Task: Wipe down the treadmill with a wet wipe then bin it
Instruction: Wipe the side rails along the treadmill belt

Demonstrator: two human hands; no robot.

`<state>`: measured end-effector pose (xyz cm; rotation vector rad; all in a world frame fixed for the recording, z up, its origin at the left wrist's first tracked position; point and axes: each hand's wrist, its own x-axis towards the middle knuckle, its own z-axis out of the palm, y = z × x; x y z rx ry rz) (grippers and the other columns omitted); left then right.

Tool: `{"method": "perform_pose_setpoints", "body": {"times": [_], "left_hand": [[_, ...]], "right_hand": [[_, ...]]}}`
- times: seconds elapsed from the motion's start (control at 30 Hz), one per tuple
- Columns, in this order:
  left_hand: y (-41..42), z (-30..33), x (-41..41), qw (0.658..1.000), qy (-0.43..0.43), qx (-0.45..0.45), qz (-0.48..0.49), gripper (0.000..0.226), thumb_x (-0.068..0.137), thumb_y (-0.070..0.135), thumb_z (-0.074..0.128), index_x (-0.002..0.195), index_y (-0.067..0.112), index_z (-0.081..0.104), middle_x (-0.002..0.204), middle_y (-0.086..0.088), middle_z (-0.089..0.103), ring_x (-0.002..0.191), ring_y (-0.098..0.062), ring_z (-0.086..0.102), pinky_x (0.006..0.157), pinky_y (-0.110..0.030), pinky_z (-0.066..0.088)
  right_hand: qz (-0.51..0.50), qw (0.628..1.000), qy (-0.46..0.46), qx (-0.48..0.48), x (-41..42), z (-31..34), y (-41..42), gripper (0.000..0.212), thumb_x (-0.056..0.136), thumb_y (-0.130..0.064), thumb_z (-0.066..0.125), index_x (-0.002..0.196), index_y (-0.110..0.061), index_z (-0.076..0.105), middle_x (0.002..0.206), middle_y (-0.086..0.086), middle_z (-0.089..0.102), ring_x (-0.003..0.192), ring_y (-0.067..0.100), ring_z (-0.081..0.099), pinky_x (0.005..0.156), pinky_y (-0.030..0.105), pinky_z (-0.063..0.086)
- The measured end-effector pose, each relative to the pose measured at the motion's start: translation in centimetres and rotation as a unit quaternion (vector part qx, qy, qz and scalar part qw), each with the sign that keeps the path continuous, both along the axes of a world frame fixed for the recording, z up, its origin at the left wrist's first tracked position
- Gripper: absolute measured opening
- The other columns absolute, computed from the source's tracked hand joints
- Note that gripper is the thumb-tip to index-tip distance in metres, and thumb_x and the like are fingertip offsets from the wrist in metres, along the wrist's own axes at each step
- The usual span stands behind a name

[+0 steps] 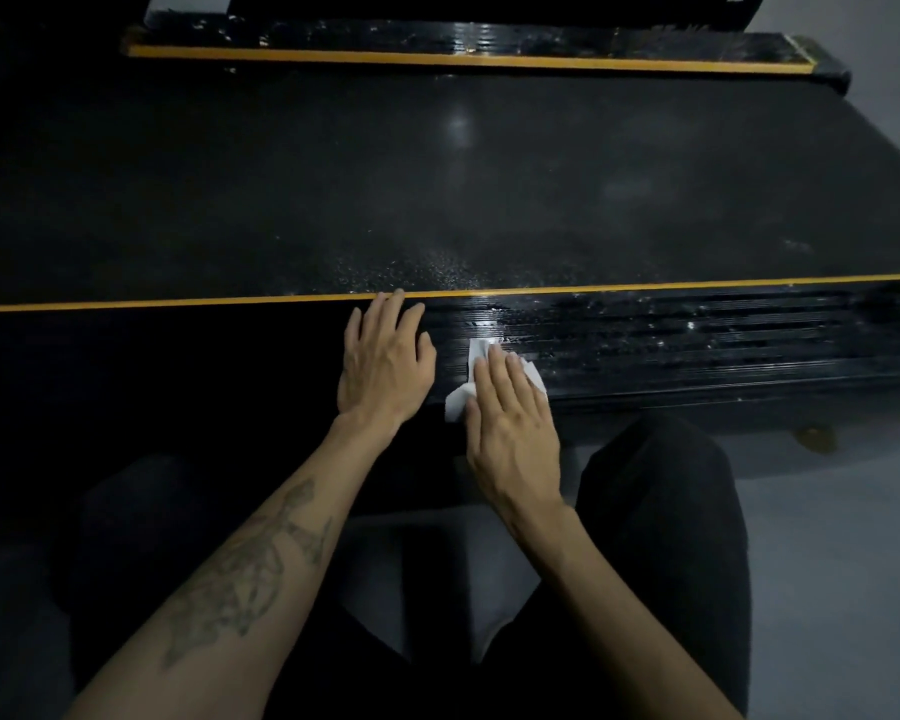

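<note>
1. One long treadmill point(437, 189) lies crosswise before us, its length running left to right
2. Our near side rail point(697, 345), ribbed and edged with a yellow stripe point(178, 304), shines wet to the right and looks dull to the left
3. Our left hand point(385, 361) rests flat on that rail, fingers spread, holding nothing
4. Our right hand point(510, 423) presses flat on the wipe point(461, 400), pinning it to the rail; the unwiped stretch lies leftward, we judge
</note>
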<state>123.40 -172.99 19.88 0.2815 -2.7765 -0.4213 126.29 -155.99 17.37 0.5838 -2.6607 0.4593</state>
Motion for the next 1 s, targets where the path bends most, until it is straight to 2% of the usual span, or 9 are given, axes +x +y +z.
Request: {"method": "perform_pose_setpoints", "body": {"times": [0.1, 0.2, 0.27, 0.37, 0.5, 0.6, 0.8, 1.0], "left_hand": [[0.2, 0.1, 0.0, 1.000, 0.002, -0.008, 0.002, 0.045, 0.103, 0.028, 0.048, 0.144, 0.010, 0.055, 0.157, -0.012, 0.045, 0.150, -0.029, 0.035, 0.124, -0.053, 0.024], [0.4, 0.1, 0.0, 1.000, 0.005, -0.007, 0.006, 0.044, 0.103, 0.026, 0.050, 0.143, 0.009, 0.056, 0.156, -0.013, 0.047, 0.149, -0.030, 0.037, 0.124, -0.053, 0.025], [0.3, 0.1, 0.1, 1.000, 0.014, -0.006, 0.007, 0.043, 0.102, 0.025, 0.051, 0.141, 0.008, 0.058, 0.153, -0.013, 0.050, 0.147, -0.029, 0.040, 0.123, -0.053, 0.027], [0.5, 0.0, 0.1, 1.000, 0.026, -0.005, 0.009, 0.042, 0.101, 0.024, 0.051, 0.137, 0.007, 0.062, 0.148, -0.013, 0.055, 0.143, -0.029, 0.045, 0.121, -0.053, 0.031], [0.4, 0.1, -0.1, 0.999, 0.038, -0.012, 0.014, 0.041, 0.099, 0.024, 0.051, 0.134, 0.007, 0.063, 0.145, -0.013, 0.057, 0.140, -0.029, 0.048, 0.120, -0.054, 0.033], [0.4, 0.1, 0.0, 0.999, 0.034, -0.017, 0.017, 0.040, 0.099, 0.023, 0.053, 0.134, 0.007, 0.063, 0.145, -0.013, 0.057, 0.140, -0.029, 0.048, 0.120, -0.053, 0.033], [0.4, 0.0, -0.2, 0.999, 0.033, -0.020, 0.013, 0.040, 0.099, 0.024, 0.052, 0.134, 0.008, 0.063, 0.144, -0.012, 0.057, 0.139, -0.029, 0.048, 0.119, -0.054, 0.033], [0.4, 0.0, -0.1, 0.999, 0.024, -0.023, 0.015, 0.040, 0.099, 0.024, 0.052, 0.135, 0.008, 0.062, 0.145, -0.013, 0.056, 0.140, -0.029, 0.047, 0.120, -0.053, 0.033]], "right_hand": [[0.035, 0.999, -0.007, 0.007, 0.7, -0.3, -0.1, 0.049, 0.106, -0.022, 0.037, 0.149, -0.003, 0.050, 0.159, 0.015, 0.042, 0.151, 0.030, 0.035, 0.123, 0.039, 0.023], [0.058, 0.998, -0.014, 0.014, -1.5, 0.2, 0.0, 0.049, 0.107, -0.028, 0.035, 0.148, -0.007, 0.052, 0.159, 0.012, 0.044, 0.150, 0.027, 0.036, 0.122, 0.038, 0.027], [0.039, 0.999, -0.025, 0.017, -2.4, 0.4, 0.3, 0.052, 0.109, -0.033, 0.030, 0.150, -0.008, 0.051, 0.159, 0.010, 0.043, 0.150, 0.026, 0.036, 0.121, 0.039, 0.028], [-0.007, 1.000, -0.012, 0.001, -1.7, -0.1, 0.7, 0.051, 0.109, -0.031, 0.031, 0.149, -0.006, 0.051, 0.158, 0.012, 0.043, 0.150, 0.027, 0.036, 0.120, 0.041, 0.031], [0.025, 1.000, 0.003, 0.009, -1.1, -0.3, 0.1, 0.050, 0.109, -0.028, 0.034, 0.147, -0.003, 0.052, 0.157, 0.014, 0.045, 0.149, 0.028, 0.038, 0.120, 0.040, 0.031], [0.045, 0.999, -0.022, 0.018, -2.9, 0.4, -0.1, 0.053, 0.109, -0.033, 0.029, 0.149, -0.006, 0.050, 0.158, 0.012, 0.043, 0.150, 0.027, 0.036, 0.121, 0.039, 0.028], [-0.018, 1.000, -0.022, 0.013, -1.7, -0.2, 0.4, 0.052, 0.110, -0.031, 0.029, 0.152, -0.005, 0.046, 0.161, 0.013, 0.039, 0.152, 0.026, 0.032, 0.123, 0.040, 0.027], [0.050, 0.997, -0.045, 0.027, -3.4, 0.6, -0.4, 0.055, 0.109, -0.036, 0.027, 0.151, -0.007, 0.048, 0.160, 0.011, 0.040, 0.151, 0.026, 0.034, 0.122, 0.038, 0.026]]}}
